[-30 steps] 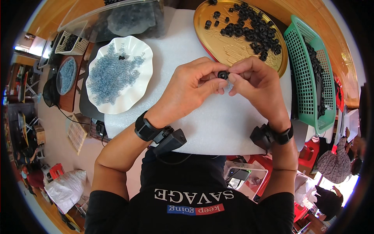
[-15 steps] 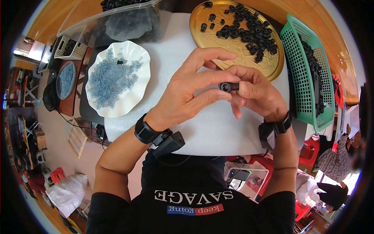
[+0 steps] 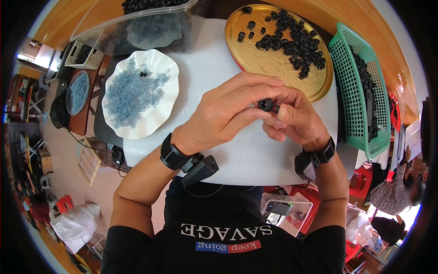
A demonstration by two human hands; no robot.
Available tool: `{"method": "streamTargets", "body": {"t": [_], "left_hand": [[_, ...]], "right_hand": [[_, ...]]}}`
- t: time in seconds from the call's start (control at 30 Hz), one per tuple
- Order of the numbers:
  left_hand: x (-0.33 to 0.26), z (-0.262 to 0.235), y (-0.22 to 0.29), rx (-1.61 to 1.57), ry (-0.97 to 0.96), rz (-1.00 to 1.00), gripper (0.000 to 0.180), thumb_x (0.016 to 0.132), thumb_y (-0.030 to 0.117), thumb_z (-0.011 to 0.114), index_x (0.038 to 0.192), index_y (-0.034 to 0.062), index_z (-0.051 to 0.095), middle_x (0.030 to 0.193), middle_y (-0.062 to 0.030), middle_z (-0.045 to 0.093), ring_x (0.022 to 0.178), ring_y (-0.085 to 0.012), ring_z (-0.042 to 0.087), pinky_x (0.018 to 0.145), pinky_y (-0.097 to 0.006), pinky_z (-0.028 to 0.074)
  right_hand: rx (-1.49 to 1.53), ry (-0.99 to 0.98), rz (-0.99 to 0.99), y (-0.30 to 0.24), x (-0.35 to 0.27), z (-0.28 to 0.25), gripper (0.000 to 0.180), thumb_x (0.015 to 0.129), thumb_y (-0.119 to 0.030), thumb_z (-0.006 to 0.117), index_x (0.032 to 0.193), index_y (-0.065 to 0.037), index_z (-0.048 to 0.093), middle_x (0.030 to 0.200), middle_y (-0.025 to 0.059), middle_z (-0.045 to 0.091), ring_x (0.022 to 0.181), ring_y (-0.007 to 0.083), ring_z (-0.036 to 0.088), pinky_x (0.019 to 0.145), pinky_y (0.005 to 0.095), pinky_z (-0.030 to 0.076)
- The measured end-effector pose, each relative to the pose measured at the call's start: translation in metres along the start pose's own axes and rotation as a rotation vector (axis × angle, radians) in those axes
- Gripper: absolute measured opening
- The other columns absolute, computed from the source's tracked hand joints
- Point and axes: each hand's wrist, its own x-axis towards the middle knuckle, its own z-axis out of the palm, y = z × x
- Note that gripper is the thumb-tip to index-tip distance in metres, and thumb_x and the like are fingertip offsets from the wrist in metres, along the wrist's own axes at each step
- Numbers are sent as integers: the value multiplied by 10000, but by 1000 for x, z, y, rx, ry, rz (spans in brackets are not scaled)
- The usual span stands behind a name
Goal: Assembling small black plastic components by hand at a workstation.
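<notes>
A small black cylindrical plastic part (image 3: 265, 105) with a round opening at its end is held between my two hands over the white table covering. My right hand (image 3: 299, 118) is closed on it, thumb and fingers pinching its right end. My left hand (image 3: 221, 112) closes in from the other side, its thumb and index finger at the part's open end. Just beyond the hands, a round gold tray (image 3: 248, 52) carries many loose black ring-like parts (image 3: 296, 43). To the left, a white scalloped plate (image 3: 169, 93) holds a heap of tiny bluish clear pieces (image 3: 132, 93), with one black bit on top.
A green perforated basket (image 3: 349, 98) with black parts stands at the right edge of the table. At the back left is a clear plastic bin (image 3: 102, 34) of black parts. Other people (image 3: 392, 196) are at the far right. A clear box (image 3: 296, 208) sits below the table edge.
My hands have drawn closer together and the fingers now cover more of the black part. Its open end has tilted slightly. The view has shifted a little.
</notes>
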Motion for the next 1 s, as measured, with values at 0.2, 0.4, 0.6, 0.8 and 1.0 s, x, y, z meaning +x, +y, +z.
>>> {"method": "streamTargets", "body": {"t": [0.2, 0.4, 0.6, 0.8, 1.0], "left_hand": [[-1, 0, 0, 24, -3, 22, 341, 804, 11, 617, 1145, 1, 613, 1202, -157, 604, 1138, -317, 579, 926, -370, 494], [-2, 1, -2, 68, 28, 81, 280, 818, 36, 627, 1092, -18, 631, 1160, -176, 630, 1121, -349, 596, 904, -377, 516], [-3, 0, -3, 95, 40, 114, 264, 815, 38, 638, 1070, -33, 637, 1130, -195, 642, 1076, -361, 621, 864, -374, 536], [-2, 2, -4, 61, 3, 109, 301, 792, 16, 653, 1088, -34, 632, 1150, -189, 634, 1091, -357, 611, 887, -377, 524], [0, 5, 0, -21, -63, 47, 372, 772, -2, 659, 1140, -20, 612, 1198, -187, 605, 1158, -351, 566, 950, -396, 488]], "right_hand": [[-31, 7, -28, 2, 1, 5, 411, 874, -319, 679, 1114, 0, 582, 775, 23, 562, 596, 125, 527, 534, 246, 436], [-107, 39, -53, 5, 0, 11, 474, 860, -374, 688, 1109, 9, 564, 787, 22, 549, 645, 123, 550, 578, 246, 439], [-63, 76, 12, -1, -2, 17, 450, 875, -352, 675, 1109, 14, 561, 774, 15, 532, 609, 97, 498, 540, 237, 427], [-36, 111, 80, -7, -4, 13, 415, 882, -326, 668, 1109, 7, 567, 736, 13, 511, 591, 95, 477, 490, 248, 451], [-57, 24, 125, -12, -9, -4, 375, 892, -300, 657, 1079, 13, 572, 738, 44, 540, 554, 116, 512, 479, 263, 482]]}}
